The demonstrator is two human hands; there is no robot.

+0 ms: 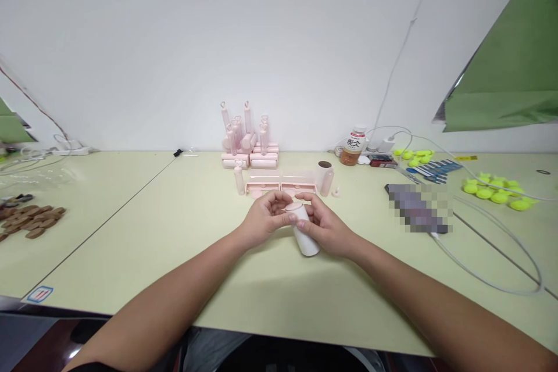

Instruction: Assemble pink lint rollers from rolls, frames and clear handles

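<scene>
Between my hands is a white paper roll (pixel 307 238) with a pink cap at its upper end, tilted over the table. My left hand (pixel 268 218) has its thumb and fingers about the capped end. From the other side my right hand (pixel 322 224) grips the roll, its thumb on the white side. Just beyond my fingers lie two open pink cases (pixel 263 187). A pink handle-like tube (pixel 239 180) stands left of them. To their right are another white roll (pixel 324 167) with a brown core, a pink tube (pixel 326 183) and a small pink piece (pixel 335 192).
Against the wall stand several pink cases and tubes (pixel 264 160). Toward the right are a bottle (pixel 353 145), a blurred phone (pixel 416 209) with a white cable, blue tools (pixel 436 171) and neon-yellow pieces (pixel 497 189). Brown pieces (pixel 32 220) lie at far left.
</scene>
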